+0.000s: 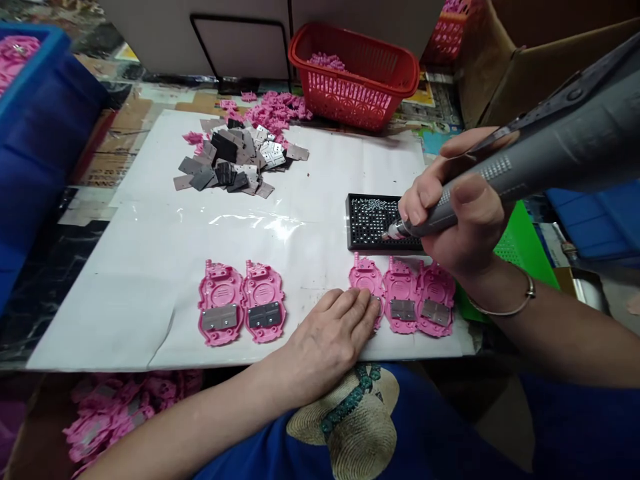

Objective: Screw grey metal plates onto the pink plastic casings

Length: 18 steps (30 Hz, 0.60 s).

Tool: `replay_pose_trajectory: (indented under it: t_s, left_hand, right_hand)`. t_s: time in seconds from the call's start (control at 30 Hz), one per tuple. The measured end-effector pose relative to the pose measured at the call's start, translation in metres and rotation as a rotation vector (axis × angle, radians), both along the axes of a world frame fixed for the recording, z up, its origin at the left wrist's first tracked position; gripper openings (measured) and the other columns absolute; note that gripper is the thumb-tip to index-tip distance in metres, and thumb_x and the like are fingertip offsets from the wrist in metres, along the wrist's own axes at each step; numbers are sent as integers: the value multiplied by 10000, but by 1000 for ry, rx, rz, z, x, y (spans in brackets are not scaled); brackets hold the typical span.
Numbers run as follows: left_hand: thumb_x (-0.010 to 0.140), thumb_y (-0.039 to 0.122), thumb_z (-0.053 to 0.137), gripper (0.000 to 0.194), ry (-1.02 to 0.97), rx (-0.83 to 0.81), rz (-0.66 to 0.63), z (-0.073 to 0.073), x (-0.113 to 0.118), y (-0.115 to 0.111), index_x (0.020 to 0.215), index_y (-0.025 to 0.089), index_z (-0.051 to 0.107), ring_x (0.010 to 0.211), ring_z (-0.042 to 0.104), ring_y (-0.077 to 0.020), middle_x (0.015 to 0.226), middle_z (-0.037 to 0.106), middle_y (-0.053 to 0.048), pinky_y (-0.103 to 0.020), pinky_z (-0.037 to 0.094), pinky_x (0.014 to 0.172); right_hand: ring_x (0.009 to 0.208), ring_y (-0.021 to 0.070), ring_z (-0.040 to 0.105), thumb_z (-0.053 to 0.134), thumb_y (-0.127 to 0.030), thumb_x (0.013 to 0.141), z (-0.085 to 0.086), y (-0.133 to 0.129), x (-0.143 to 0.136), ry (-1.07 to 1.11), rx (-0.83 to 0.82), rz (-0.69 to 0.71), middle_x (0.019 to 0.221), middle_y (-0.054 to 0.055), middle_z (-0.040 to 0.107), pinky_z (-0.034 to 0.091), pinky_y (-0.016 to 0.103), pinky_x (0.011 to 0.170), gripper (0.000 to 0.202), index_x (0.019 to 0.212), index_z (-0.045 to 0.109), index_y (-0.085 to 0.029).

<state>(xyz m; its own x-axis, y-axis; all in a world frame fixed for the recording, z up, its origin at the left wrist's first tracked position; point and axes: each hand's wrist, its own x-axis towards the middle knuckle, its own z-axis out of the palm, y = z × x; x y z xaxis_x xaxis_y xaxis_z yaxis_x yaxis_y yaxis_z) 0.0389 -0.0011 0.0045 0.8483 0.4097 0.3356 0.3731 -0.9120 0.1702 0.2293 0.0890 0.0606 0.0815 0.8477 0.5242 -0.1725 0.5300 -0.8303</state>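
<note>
My right hand [460,213] is wrapped round a grey electric screwdriver [540,153], whose tip points down at a black screw tray [373,223] filled with small silver screws. Flat on a pink plastic shell [366,275] rests my left hand [337,327], fingers stretched out and covering its lower part. Two more pink shells [401,287] lie to the right of it, each bearing a metal plate [403,309]. Off to the left, another pair of pink shells [220,291] lie side by side, with a grey plate on one and a dark plate on the other.
Loose metal plates [235,160] and small pink parts [280,110] are heaped at the back. Behind them stands a red basket [350,80]. A blue bin [45,133] is at left, a cardboard box [530,67] at right. More pink shells [125,413] fill a container below the table's front edge.
</note>
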Motion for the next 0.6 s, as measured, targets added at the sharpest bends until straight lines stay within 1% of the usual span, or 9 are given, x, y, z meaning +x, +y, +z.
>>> replay_pose_trajectory:
  t_s: [0.07, 0.2, 0.33, 0.4, 0.6]
  left_hand:
    - [940, 102, 451, 405, 3, -5, -4, 1, -1, 0, 1315, -23, 539, 1146, 569, -311, 1265, 628, -214, -413, 468, 928]
    - [934, 105, 479, 419, 14, -11, -6, 0, -2, -1, 1331, -20, 525, 1164, 561, -307, 1290, 617, -212, -414, 453, 947]
    - [936, 109, 486, 411, 10, -8, -1, -1, -1, -1, 1324, -18, 530, 1163, 559, -306, 1286, 619, -211, -410, 452, 945]
    - [938, 102, 476, 403, 8, -1, 5, -1, -1, -1, 1318, -20, 533, 1150, 563, -303, 1276, 623, -210, -405, 455, 939]
    - [951, 122, 465, 393, 12, -6, 13, 1, -1, 0, 1316, -9, 528, 1102, 572, -285, 1251, 632, -197, -392, 469, 913]
  right_hand:
    - [374, 105, 411, 770, -417, 730, -1, 1, 0, -1, -18, 10, 568, -72, 484, 323, 268, 368, 286, 915, 581, -307]
    - [374, 96, 404, 766, -411, 735, -5, 2, 1, 1, -4, 3, 572, -72, 485, 315, 266, 367, 272, 908, 587, -302]
    - [384, 107, 411, 749, -449, 754, -5, 1, 1, -51, 5, 23, 579, -72, 476, 335, 276, 376, 272, 910, 559, -333]
    - [381, 111, 402, 746, -460, 751, -5, 0, 0, -67, 5, 10, 575, -72, 475, 330, 286, 368, 277, 916, 560, -339]
    - [388, 91, 412, 777, -450, 726, -4, 0, -1, -23, -9, 0, 579, -83, 482, 343, 264, 370, 306, 909, 574, -312]
